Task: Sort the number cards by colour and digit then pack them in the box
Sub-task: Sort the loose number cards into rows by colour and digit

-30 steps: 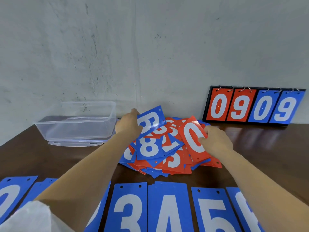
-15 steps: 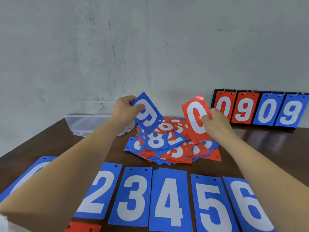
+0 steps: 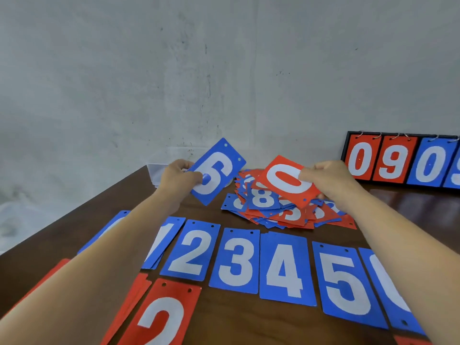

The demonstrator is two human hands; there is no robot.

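My left hand (image 3: 179,179) pinches a blue card (image 3: 217,170) showing a 6, held tilted above the table. My right hand (image 3: 326,181) grips a red card (image 3: 286,181) showing a 0 over the mixed pile of red and blue cards (image 3: 278,210). A row of blue cards lies face up nearer me: 1 (image 3: 163,241), 2 (image 3: 193,250), 3 (image 3: 236,260), 4 (image 3: 285,267), 5 (image 3: 348,285) and a 6 (image 3: 390,282) partly under my right arm. A red 2 (image 3: 159,317) lies in front of that row. The clear plastic box (image 3: 159,171) is mostly hidden behind my left hand.
A black flip scoreboard (image 3: 403,161) showing 0 9 0 9 leans against the grey wall at the back right. The dark wooden table (image 3: 129,195) has its left edge running diagonally. More red cards (image 3: 134,295) lie under my left forearm.
Both hands have lifted their cards off the pile and drawn them toward me. The blue card has turned in my left hand. The camera has tilted down, showing more of the sorted rows.
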